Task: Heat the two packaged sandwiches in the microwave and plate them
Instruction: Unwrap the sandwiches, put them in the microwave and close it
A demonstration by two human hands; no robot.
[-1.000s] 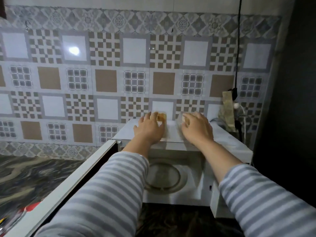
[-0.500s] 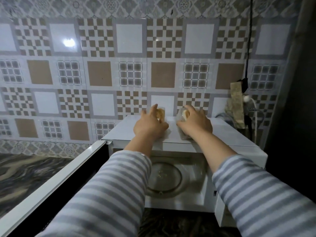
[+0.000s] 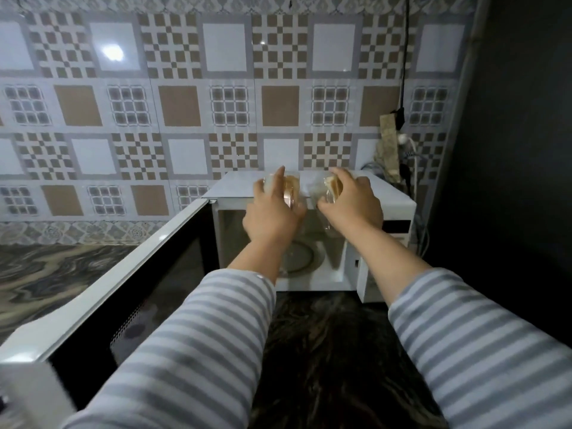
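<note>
A white microwave (image 3: 399, 205) stands against the tiled wall with its door (image 3: 123, 292) swung wide to the left. Inside it lies a glass turntable (image 3: 300, 258). My left hand (image 3: 272, 215) grips a sandwich in a clear plastic pack (image 3: 291, 188), held in the air in front of the microwave's top edge. My right hand (image 3: 353, 202) holds a second packaged sandwich (image 3: 332, 188) beside it. Both packs are partly hidden by my fingers.
A dark marbled counter (image 3: 325, 335) runs under the microwave and off to the left. Cables and a plug (image 3: 402, 140) hang at the microwave's right rear, next to a dark wall (image 3: 510, 181). The open door blocks the space at the left front.
Both hands have closed on the sandwich packs and lifted them off the microwave's top, bringing them toward me and slightly down in front of the opening.
</note>
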